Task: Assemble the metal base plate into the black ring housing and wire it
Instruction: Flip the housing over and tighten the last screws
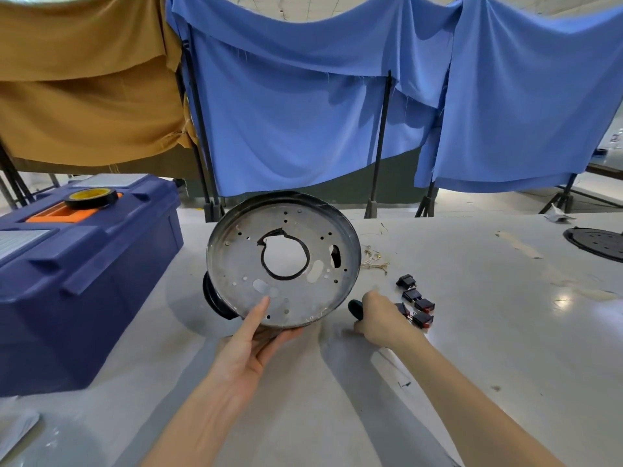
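On the desk (472, 348), a toolbox (84, 264) stood at the left with a tape roll (91, 198) on its lid. The base plate (242, 264) was tilted at the centre, with the left grip (246, 352) holding its near rim. To its right, the right grip (381, 318) held a handle (355, 308), with switches (416, 303) just beyond and wires (372, 259) behind them. A disc (596, 242) lay far right.

Centre frame: left hand (249, 345) holds metal base plate (236, 261) tilted up; right hand (381, 318) grips dark handle (355, 309) beside black switches (416, 301).

Bare left hand (246, 352), bare right hand (381, 321); forearms uncovered.
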The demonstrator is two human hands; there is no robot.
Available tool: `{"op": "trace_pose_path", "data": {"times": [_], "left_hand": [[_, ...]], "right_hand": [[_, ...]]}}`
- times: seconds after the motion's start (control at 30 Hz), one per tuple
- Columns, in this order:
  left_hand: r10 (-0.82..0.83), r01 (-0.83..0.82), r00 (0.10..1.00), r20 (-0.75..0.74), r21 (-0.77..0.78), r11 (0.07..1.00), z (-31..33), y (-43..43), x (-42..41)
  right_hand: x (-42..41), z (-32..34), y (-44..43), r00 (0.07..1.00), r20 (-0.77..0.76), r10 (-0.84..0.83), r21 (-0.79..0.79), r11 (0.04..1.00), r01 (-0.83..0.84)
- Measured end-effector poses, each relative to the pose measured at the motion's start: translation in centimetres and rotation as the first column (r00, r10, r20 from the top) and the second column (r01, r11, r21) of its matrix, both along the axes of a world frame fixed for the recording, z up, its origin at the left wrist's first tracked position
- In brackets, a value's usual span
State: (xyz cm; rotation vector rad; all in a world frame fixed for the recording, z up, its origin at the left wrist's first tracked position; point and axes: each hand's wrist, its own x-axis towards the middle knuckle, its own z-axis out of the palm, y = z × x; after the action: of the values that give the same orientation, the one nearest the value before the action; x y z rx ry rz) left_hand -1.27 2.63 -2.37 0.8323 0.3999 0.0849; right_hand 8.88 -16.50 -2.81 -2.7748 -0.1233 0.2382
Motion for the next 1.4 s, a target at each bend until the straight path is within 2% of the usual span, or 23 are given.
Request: {"op": "trace_pose_path", "data": {"times": [0.13, 0.2, 0.27, 0.33, 0.43, 0.5, 0.57, 0.63, 0.7, 0.77, 0.9, 1.0, 1.13, 1.4], "left_hand": [[-0.008, 0.009, 0.999, -0.045, 0.031, 0.999, -0.1, -0.2, -0.4], [-0.019, 0.023, 0.998, -0.066, 0.059, 0.998, -0.1, -0.2, -0.5], [-0.028, 0.036, 0.997, -0.078, 0.104, 0.994, 0.0, -0.2, -0.8], [-0.041, 0.054, 0.995, -0.091, 0.14, 0.989, -0.1, -0.1, -1.0], [-0.095, 0.117, 0.987, -0.129, 0.17, 0.979, -0.1, -0.2, -1.3], [-0.143, 0.175, 0.976, -0.166, 0.194, 0.965, 0.0, -0.3, -1.4], [-0.191, 0.231, 0.96, -0.205, 0.199, 0.952, 0.2, -0.6, -1.5], [-0.227, 0.275, 0.944, -0.238, 0.192, 0.942, 0.3, -1.0, -1.5], [-0.272, 0.329, 0.924, -0.27, 0.196, 0.924, 0.4, -1.3, -1.4], [-0.324, 0.394, 0.895, -0.307, 0.201, 0.897, 0.6, -1.4, -1.5], [-0.388, 0.468, 0.86, -0.332, 0.207, 0.859, 0.8, -1.2, -1.7], [-0.414, 0.491, 0.853, -0.317, 0.225, 0.841, 0.8, -1.1, -1.9], [-0.408, 0.491, 0.851, -0.331, 0.224, 0.842, 0.6, -1.1, -1.9], [-0.379, 0.466, 0.869, -0.319, 0.266, 0.844, 0.2, -1.4, -2.0]], "right_hand": [[-0.4, 0.1, -0.1, 0.999, -0.015, 0.049, -0.064, 0.997, -0.05], [-0.7, 0.5, -0.7, 0.998, -0.039, 0.04, -0.023, 0.999, -0.041], [-0.9, 1.0, -2.0, 0.995, -0.081, -0.057, 0.158, 0.985, 0.069], [-0.8, 2.0, -3.9, 0.976, -0.104, -0.189, 0.402, 0.89, 0.216], [-0.6, 4.2, -7.0, 0.914, 0.032, -0.405, 0.633, 0.716, 0.296], [-1.2, 6.2, -8.0, 0.865, 0.167, -0.473, 0.738, 0.641, 0.208], [-2.4, 8.0, -7.5, 0.884, 0.219, -0.413, 0.824, 0.563, 0.059], [-3.9, 9.1, -5.9, 0.967, 0.149, -0.206, 0.898, 0.438, -0.045], [-4.9, 9.4, -3.9, 0.997, 0.073, 0.011, 0.929, 0.364, -0.072], [-5.5, 9.0, -2.0, 0.99, 0.006, 0.143, 0.939, 0.341, -0.054], [-5.9, 7.1, 0.5, 0.943, -0.125, 0.308, 0.926, 0.377, -0.001], [-5.8, 5.9, 1.4, 0.919, -0.185, 0.348, 0.933, 0.356, 0.053], [-4.9, 5.3, 1.4, 0.928, -0.242, 0.283, 0.939, 0.31, 0.15], [-4.7, 4.4, 1.4, 0.855, -0.351, 0.382, 0.907, 0.366, 0.209]]}}
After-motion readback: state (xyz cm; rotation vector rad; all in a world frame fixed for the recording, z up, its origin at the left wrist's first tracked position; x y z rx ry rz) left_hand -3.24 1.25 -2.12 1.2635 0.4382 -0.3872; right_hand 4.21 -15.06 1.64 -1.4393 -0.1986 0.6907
